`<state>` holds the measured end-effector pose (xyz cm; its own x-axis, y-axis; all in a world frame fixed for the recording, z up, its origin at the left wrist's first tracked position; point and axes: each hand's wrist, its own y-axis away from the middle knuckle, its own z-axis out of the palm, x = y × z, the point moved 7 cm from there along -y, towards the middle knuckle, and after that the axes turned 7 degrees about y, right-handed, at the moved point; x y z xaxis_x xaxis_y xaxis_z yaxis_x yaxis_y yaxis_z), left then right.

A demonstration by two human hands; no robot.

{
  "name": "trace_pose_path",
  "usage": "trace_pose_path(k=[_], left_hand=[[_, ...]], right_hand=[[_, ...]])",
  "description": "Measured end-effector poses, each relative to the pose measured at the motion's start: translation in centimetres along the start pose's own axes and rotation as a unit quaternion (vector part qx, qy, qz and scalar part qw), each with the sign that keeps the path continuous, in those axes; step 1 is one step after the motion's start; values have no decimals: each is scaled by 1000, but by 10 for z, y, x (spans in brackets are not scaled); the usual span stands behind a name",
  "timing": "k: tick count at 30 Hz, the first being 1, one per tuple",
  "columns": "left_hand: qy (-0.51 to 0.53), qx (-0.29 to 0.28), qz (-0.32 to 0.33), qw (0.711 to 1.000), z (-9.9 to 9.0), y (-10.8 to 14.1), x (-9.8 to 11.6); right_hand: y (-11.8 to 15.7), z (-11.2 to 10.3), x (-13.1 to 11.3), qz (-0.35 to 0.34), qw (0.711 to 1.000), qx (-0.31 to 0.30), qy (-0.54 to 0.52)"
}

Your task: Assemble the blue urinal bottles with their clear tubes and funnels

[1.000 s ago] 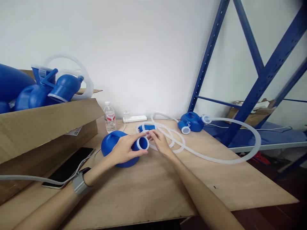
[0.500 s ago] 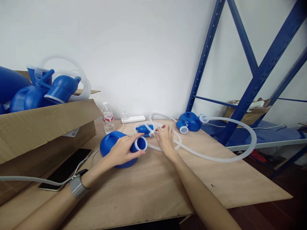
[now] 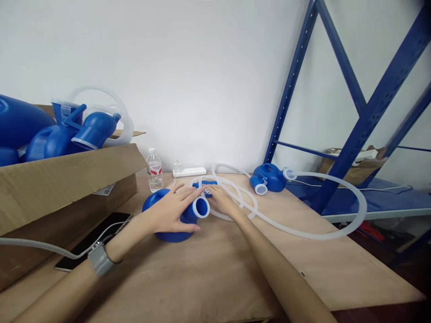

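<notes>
My left hand (image 3: pixel 175 207) is wrapped over the neck of a blue urinal bottle (image 3: pixel 173 236) lying on its side, fingers above and thumb below. The bottle's round white-rimmed mouth (image 3: pixel 201 207) points toward me and to the right, with no cap on it. Behind that mouth, my right hand (image 3: pixel 218 198) has its fingers bent over a blue plastic piece (image 3: pixel 204 183), which is partly hidden by the fingers. A coiled translucent hose (image 3: pixel 252 197) lies around and beside my right hand, with a small clear fitting (image 3: pixel 240 206) on it.
Another blue urinal bottle (image 3: pixel 271 178), joined to a long hose, stands at the back right. A cardboard box (image 3: pixel 101 168) of similar bottles is on the left, near a phone (image 3: pixel 97 240). A water bottle (image 3: pixel 155 170) and power strip (image 3: pixel 190 172) are by the wall; blue shelving (image 3: pixel 350 134) stands right.
My right hand has let go of the clear hose fitting, which now lies farther right, and has moved left onto the blue piece. My left hand stays on the bottle. The view has shifted slightly.
</notes>
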<state>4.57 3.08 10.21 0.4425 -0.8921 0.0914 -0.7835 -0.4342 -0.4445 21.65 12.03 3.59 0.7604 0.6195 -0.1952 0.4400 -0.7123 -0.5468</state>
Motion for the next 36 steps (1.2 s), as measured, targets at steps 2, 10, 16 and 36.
trace_pose_path(k=[2, 10, 16, 36], left_hand=[[-47, 4, 1, 999, -12, 6, -13], [13, 28, -169, 985, -12, 64, -91], [69, 104, -207, 970, -5, 63, -92], [67, 113, -205, 970, 0, 61, -81]], right_hand=[[-7, 1, -1, 21, 999, -28, -23], [-8, -25, 0, 107, 942, 16, -318], [10, -88, -5, 78, 941, 158, -288], [25, -87, -38, -48, 977, 192, 78]])
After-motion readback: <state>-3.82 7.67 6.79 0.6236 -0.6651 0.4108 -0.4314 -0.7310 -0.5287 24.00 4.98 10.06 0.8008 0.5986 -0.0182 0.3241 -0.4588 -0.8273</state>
